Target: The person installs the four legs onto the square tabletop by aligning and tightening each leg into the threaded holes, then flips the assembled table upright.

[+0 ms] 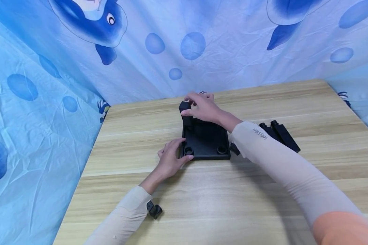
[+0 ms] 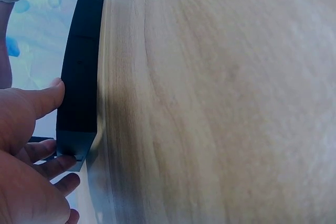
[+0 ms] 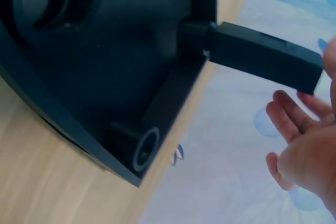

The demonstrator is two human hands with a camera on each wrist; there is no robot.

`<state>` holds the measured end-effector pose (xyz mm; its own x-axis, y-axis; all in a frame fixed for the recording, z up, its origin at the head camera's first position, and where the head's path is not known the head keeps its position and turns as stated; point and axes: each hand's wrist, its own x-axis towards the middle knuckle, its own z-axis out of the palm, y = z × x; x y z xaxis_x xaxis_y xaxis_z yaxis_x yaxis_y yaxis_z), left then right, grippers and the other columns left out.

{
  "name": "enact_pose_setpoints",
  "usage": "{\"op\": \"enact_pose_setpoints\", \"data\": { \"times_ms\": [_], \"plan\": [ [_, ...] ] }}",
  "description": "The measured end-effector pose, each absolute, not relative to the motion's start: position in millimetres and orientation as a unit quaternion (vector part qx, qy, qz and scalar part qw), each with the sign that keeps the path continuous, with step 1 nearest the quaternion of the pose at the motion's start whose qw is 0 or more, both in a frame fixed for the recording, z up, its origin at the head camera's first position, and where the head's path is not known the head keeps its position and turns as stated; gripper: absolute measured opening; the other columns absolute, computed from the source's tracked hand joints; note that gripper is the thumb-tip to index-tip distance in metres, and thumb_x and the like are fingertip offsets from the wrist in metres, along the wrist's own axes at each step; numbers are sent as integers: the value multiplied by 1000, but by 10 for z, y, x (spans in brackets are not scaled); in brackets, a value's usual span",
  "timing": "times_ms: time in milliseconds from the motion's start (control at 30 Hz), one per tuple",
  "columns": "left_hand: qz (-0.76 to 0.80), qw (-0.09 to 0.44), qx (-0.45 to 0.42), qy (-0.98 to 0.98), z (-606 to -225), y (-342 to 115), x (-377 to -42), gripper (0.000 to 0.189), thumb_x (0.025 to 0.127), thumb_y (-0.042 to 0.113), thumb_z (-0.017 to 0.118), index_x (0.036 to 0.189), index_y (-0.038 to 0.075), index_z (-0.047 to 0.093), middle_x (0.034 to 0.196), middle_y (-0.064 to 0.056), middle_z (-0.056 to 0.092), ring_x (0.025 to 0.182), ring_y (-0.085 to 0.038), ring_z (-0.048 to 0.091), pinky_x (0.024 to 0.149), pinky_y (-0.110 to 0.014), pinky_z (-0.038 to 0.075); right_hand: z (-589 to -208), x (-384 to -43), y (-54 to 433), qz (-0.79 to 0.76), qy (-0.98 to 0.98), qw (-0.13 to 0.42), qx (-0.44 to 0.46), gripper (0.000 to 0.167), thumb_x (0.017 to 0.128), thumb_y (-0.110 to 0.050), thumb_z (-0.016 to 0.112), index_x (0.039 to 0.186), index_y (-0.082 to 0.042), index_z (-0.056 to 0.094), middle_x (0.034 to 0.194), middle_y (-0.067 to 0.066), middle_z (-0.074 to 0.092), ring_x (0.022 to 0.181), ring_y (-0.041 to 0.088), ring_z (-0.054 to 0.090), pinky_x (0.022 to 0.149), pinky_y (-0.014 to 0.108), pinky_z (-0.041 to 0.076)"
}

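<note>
A black square tabletop (image 1: 204,137) lies underside up, with round sockets at its corners. From its far left socket a black square leg (image 1: 187,121) stands upright. My right hand (image 1: 203,107) holds the leg's upper end, thumb on the near side and a finger behind it; in the right wrist view the other fingers (image 3: 294,116) are spread loosely beside the leg's end (image 3: 268,59). At the near left corner my left hand (image 1: 170,157) grips the tabletop, with the thumb along its front edge (image 2: 81,77) and fingertips round the corner.
Two more black legs (image 1: 286,136) lie side by side on the wooden table (image 1: 135,146), right of the tabletop and partly behind the right sleeve. Small black devices sit at both wrists, one under the left sleeve (image 1: 154,210). A blue sea-print curtain (image 1: 141,75) hangs behind the table.
</note>
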<state>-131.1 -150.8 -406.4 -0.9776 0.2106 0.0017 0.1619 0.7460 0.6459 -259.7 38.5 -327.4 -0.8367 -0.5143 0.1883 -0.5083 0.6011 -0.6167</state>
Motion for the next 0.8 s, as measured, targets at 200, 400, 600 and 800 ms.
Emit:
{"op": "enact_pose_setpoints", "data": {
  "times_ms": [200, 400, 600, 800],
  "plan": [
    [344, 38, 100, 933, -4056, -1508, -1308, 70, 85, 36, 74, 143, 15, 44, 145, -2, 43, 134, -20, 32, 99, -51, 14, -3157, -2593, 459, -295, 895, 15, -334, 55, 93, -27, 65, 145, -26, 45, 146, -3, 46, 134, 18, 39, 100, 49, 14],
    [343, 39, 99, 933, -4049, -1507, -1305, 68, 85, 35, 74, 143, 15, 44, 144, -1, 43, 134, -19, 31, 99, -50, 14, -3138, -2605, 469, -272, 899, 33, -342, 50, 95, -23, 61, 143, -28, 48, 143, -5, 50, 133, 21, 39, 106, 48, 10],
    [342, 39, 96, 934, -4052, -1509, -1309, 69, 85, 36, 74, 143, 16, 44, 145, -1, 43, 134, -19, 31, 99, -50, 14, -3144, -2614, 423, -263, 902, 21, -342, 45, 96, -29, 59, 140, -27, 52, 131, -5, 60, 128, 23, 43, 104, 49, 14],
    [345, 32, 98, 933, -4060, -1508, -1309, 68, 85, 34, 74, 143, 15, 45, 144, -3, 44, 133, -21, 33, 99, -51, 15, -3216, -2622, 353, -294, 900, -16, -321, 28, 93, -33, 64, 115, -18, 57, 107, -2, 62, 104, 20, 48, 93, 47, 16]
  ]
}}
